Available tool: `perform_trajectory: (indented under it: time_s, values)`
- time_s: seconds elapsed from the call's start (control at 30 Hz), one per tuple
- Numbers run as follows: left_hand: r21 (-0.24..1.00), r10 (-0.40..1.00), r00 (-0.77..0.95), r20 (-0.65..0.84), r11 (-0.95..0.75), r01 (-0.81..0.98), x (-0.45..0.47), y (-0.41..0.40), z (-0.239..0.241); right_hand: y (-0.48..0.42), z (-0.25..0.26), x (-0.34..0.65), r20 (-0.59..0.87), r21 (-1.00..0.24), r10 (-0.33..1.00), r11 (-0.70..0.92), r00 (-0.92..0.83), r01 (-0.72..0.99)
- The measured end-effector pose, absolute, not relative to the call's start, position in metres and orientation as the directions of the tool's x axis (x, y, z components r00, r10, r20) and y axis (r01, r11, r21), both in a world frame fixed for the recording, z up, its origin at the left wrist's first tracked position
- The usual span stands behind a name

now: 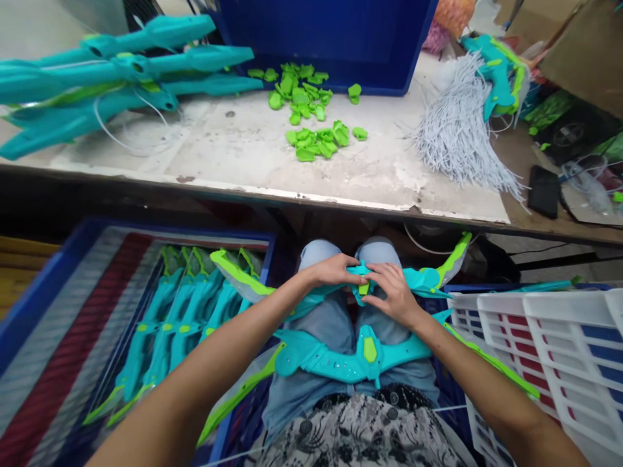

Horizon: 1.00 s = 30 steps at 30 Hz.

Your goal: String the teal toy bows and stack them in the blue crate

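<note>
A turquoise toy bow (422,279) with lime-green tips lies across my knees. My left hand (335,270) is closed on its middle from the left, the thumb against a small green piece (363,288) set in the bow's centre. From the right my right hand (393,293) grips the same middle, its fingers bent over the bow beside that piece. Part of the centre is hidden by my fingers. Closer to my body, a second turquoise toy bow (335,363) rests on my thighs, with a green piece at its centre.
Loose green pieces (316,144) lie on the table (233,152) before a blue bin (321,45). Several bows (146,68) are stacked at the left, and white strings (452,123) hang at the right. Left stands a crate (92,233) of bows; right, a white basket (549,305).
</note>
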<state>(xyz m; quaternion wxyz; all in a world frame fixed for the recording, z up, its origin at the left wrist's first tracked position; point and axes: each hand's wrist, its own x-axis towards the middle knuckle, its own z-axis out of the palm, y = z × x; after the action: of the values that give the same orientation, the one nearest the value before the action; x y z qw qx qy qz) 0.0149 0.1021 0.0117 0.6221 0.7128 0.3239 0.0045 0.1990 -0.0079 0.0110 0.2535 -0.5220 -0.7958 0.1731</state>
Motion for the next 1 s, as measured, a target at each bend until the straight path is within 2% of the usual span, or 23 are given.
perform_trajectory:
  time_s: [0.07, 0.17, 0.4, 0.63, 0.8, 1.0]
  values:
    - [0.894, 0.439, 0.805, -0.398, -0.011, 0.447, 0.014, 0.103, 0.012, -0.010, 0.010, 0.201, 0.236, -0.546, 0.920, 0.391, -0.312, 0.741]
    - [0.914, 0.389, 0.837, -0.386, 0.034, 0.405, 0.013, 0.105, 0.012, -0.006, 0.012, 0.205, 0.174, -0.598, 0.938, 0.343, -0.300, 0.725]
    - [0.917, 0.382, 0.839, -0.387, 0.060, 0.395, 0.012, 0.104, 0.011, -0.001, 0.018, 0.204, 0.103, -0.615, 0.949, 0.295, -0.297, 0.731]
    - [0.878, 0.455, 0.792, -0.406, -0.046, 0.477, 0.017, 0.104, 0.014, -0.002, 0.021, 0.200, 0.067, -0.577, 0.940, 0.310, -0.335, 0.756]
    - [0.872, 0.486, 0.760, -0.431, 0.009, 0.489, 0.020, 0.101, 0.016, 0.001, 0.020, 0.196, -0.041, -0.554, 0.959, 0.213, -0.281, 0.805]
    - [0.880, 0.462, 0.776, -0.429, 0.021, 0.475, 0.015, 0.099, 0.011, 0.004, 0.018, 0.197, -0.075, -0.517, 0.932, 0.268, -0.355, 0.813]
